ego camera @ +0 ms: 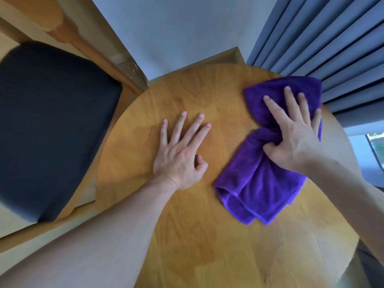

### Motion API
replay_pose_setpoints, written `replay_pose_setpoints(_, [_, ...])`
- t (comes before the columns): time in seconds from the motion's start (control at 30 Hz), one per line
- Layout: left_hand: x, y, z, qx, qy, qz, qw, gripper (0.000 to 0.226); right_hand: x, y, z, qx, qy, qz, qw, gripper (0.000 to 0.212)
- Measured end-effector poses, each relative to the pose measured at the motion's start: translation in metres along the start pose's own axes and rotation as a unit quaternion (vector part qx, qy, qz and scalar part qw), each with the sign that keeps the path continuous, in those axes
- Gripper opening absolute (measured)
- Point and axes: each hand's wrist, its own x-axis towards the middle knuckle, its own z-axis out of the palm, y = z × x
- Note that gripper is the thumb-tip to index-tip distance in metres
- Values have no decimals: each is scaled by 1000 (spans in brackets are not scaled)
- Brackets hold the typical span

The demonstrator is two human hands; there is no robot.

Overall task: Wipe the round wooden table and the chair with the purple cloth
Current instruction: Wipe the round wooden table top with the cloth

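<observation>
Two hands are on the one round wooden tabletop (187, 225), both seen from above. The left hand (182, 150) lies flat on the bare wood near the middle of the tabletop, palm down, with four fingers straight and spread and the thumb bent a little inward; it holds nothing. The right hand (295, 134) presses on the single purple cloth (257, 183), which lies on the right part of the tabletop. Its four fingers are stretched over the far part of the cloth, and its thumb is curled into a bunch of the fabric, so the cloth is gathered under the palm. From this bunch the cloth spreads in two directions: one flat part reaches toward the far right edge of the tabletop, and one folded part with several layers lies nearer to the person. The two hands are apart, with bare wood between them. Both forearms are bare. One chair (52, 125) stands at the left, just beside the tabletop, with a dark seat cushion and a light wooden frame; whether it touches the tabletop I cannot tell. Behind the tabletop there is a pale wall (176, 34), and at the right hangs one blue-grey curtain (332, 42) in many folds.
</observation>
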Motion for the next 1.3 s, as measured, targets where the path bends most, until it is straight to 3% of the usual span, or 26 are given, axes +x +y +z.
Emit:
replay_pose_setpoints(0.1, [0, 0, 0, 3, 0, 0, 1000, 85, 18, -35, 5, 17, 34, 82, 996, 110])
replay_pose_setpoints(0.17, [-1, 1, 0, 0, 8, 1, 1000, 86, 22, -61, 11, 12, 55, 81, 995, 108])
replay_pose_setpoints(0.33, [1, 4, 1, 11, 22, 5, 1000, 83, -9, -77, 27, -18, 27, -112, 993, 93])
replay_pose_setpoints(0.43, [0, 1, 4, 15, 32, 3, 999, 80, -40, -49, 28, -12, -14, -170, 985, 81])
replay_pose_setpoints(0.6, [0, -1, 0, 3, 21, -7, 1000, 87, -20, -16, 5, 22, 8, -86, 996, 78])
replay_pose_setpoints(0.8, [-1, -1, 1, 8, 11, -7, 1000, 86, 60, -65, -1, 123, 64, 61, 988, 97])
replay_pose_setpoints(0.87, [-1, 0, 1, 4, 12, -7, 1000, 85, 59, -79, 5, 104, 59, 35, 992, 97])
replay_pose_setpoints(0.93, [-1, 0, 0, 2, 14, -7, 1000, 85, 43, -80, 11, 70, 31, -45, 996, 94])
replay_pose_setpoints(1.1, [0, 0, 0, 5, 16, -9, 1000, 86, -1, -29, 6, 8, -48, -196, 979, 95])
replay_pose_setpoints(1.2, [0, 1, 0, 0, 13, -5, 1000, 86, 11, -7, -8, 18, -37, -178, 983, 91])
replay_pose_setpoints(1.3, [0, -1, 2, 2, 11, -7, 1000, 86, 41, -24, -11, 57, 23, -88, 994, 84])
